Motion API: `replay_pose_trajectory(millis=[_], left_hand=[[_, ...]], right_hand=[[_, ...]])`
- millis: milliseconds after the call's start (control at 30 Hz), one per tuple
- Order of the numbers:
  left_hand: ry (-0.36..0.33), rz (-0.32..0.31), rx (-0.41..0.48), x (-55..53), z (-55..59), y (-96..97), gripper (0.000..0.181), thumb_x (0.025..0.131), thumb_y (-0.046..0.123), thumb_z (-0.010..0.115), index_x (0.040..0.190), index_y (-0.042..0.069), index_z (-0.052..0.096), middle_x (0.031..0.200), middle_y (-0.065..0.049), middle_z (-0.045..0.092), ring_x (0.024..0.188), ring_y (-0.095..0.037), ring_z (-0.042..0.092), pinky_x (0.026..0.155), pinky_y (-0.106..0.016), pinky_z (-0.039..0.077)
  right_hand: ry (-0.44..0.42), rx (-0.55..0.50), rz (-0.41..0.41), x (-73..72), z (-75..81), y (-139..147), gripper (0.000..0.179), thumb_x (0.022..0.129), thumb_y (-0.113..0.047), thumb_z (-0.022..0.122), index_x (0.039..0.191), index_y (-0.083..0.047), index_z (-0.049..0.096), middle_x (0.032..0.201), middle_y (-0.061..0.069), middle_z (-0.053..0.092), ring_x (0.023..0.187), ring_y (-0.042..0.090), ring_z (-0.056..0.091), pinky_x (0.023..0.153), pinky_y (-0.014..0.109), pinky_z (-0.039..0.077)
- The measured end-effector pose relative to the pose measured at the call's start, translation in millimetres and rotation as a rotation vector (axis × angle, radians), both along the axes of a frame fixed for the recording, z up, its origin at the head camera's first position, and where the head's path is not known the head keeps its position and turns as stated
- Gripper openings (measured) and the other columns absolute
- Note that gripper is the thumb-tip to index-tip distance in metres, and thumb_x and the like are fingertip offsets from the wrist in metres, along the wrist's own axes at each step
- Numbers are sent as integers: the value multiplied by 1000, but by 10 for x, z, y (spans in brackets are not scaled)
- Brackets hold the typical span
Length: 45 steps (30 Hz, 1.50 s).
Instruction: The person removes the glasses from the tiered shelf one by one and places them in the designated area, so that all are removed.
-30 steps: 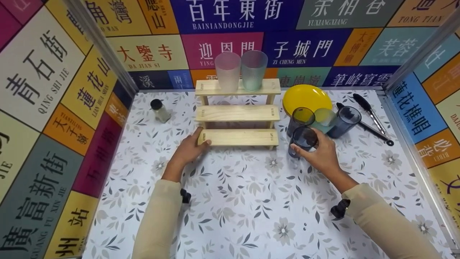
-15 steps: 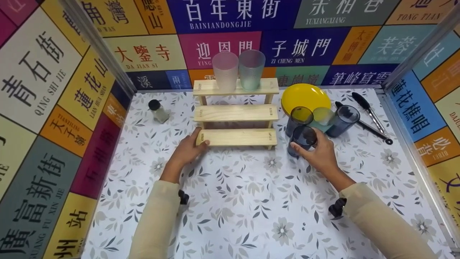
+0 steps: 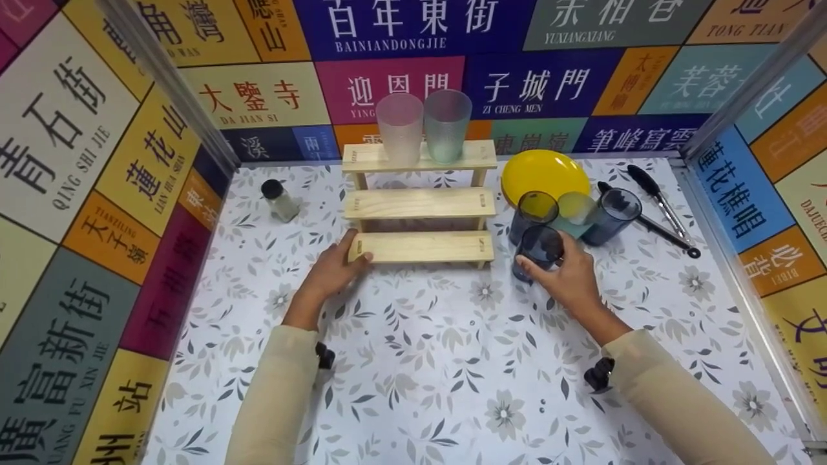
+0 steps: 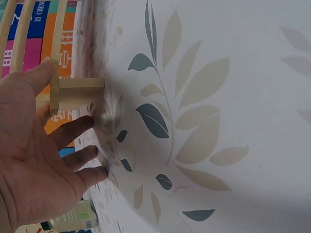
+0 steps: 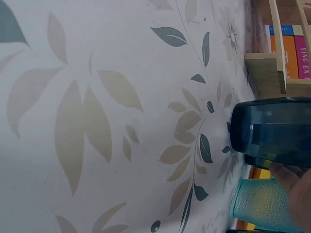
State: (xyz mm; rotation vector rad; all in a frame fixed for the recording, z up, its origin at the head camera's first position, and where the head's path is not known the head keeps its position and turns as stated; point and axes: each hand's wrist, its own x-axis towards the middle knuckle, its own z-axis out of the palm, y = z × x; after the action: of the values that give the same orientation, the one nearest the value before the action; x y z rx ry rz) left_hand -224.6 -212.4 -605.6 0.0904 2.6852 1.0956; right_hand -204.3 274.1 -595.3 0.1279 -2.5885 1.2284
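My left hand [image 3: 331, 271] pinches the left end of the lowest step of a three-tier wooden shelf [image 3: 420, 247]. In the left wrist view, the thumb lies on one side of the board and the index finger on the other, the remaining fingers spread apart. My right hand [image 3: 572, 274] grips a clear dark-blue cup [image 3: 537, 244], upright, right of the lowest step. Whether its base touches the table cannot be told. Just behind it stands another dark cup [image 3: 531, 216]. A frosted pink cup [image 3: 400, 129] and a frosted green cup [image 3: 447, 126] stand on the top step.
Right of the shelf are a yellow plate [image 3: 539, 169], a green cup [image 3: 577, 210] and a blue cup [image 3: 610, 223]. Black-handled tongs [image 3: 658, 190] and another black-handled utensil [image 3: 672, 239] lie farther right. A black-capped jar [image 3: 281, 203] stands left. Printed panels [image 3: 252, 93] wall three sides.
The head view has shifted slightly, so the scene sits a little farther left. Both hands keep their hold on the shelf and the dark-blue cup.
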Motion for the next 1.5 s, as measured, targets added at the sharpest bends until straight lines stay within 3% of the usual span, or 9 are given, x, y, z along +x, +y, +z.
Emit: replay_pose_trajectory(millis=[200, 500, 700, 1000, 1133, 1300, 1500], left_hand=[[-41, 19, 2, -3, -7, -34, 80, 111, 61, 56, 178, 32, 23, 174, -26, 41, 161, -56, 38, 128, -72, 35], [-12, 7, 4, 5, -17, -14, 80, 111, 60, 58, 177, 29, 25, 171, -29, 45, 156, -57, 44, 127, -71, 37], [22, -6, -4, -6, -21, -13, 77, 111, 59, 58, 175, 27, 29, 167, -31, 50, 150, -59, 50, 123, -73, 41], [-1, 0, -7, 1, -25, -17, 78, 111, 60, 57, 176, 29, 28, 167, -31, 49, 152, -59, 48, 123, -73, 40], [10, 3, -6, -3, -37, -14, 76, 110, 58, 59, 175, 27, 31, 162, -32, 54, 148, -57, 53, 121, -71, 44], [27, -3, -9, -8, -30, -7, 76, 111, 56, 59, 174, 26, 32, 160, -32, 56, 146, -57, 55, 120, -71, 45], [38, -9, -11, -21, -20, -2, 78, 111, 57, 60, 175, 23, 31, 162, -32, 54, 146, -58, 54, 120, -71, 44]], right_hand=[[46, 3, -15, -24, -9, -64, 80, 84, -39, 100, 142, 2, 63, 124, 27, 77, 112, 46, 75, 95, 60, 58], [67, 12, -58, 15, -31, -98, 82, 79, -36, 103, 138, 4, 63, 119, 28, 77, 108, 47, 76, 91, 58, 59], [45, 24, -75, 26, -19, -116, 82, 80, -36, 103, 138, 4, 62, 120, 30, 77, 111, 48, 76, 92, 61, 60], [-6, 63, -94, 33, 16, -133, 84, 81, -42, 101, 137, 4, 59, 118, 29, 76, 107, 49, 76, 89, 60, 60], [-25, 77, -85, 35, 38, -126, 87, 82, -48, 99, 139, 3, 58, 119, 29, 75, 105, 48, 75, 87, 60, 59], [-87, 92, -81, 25, 89, -83, 97, 83, -59, 95, 147, 1, 55, 132, 30, 71, 118, 49, 71, 98, 64, 57], [-93, 79, -40, 11, 267, -12, 98, 89, -57, 91, 155, 1, 50, 138, 28, 70, 125, 47, 68, 108, 63, 56]])
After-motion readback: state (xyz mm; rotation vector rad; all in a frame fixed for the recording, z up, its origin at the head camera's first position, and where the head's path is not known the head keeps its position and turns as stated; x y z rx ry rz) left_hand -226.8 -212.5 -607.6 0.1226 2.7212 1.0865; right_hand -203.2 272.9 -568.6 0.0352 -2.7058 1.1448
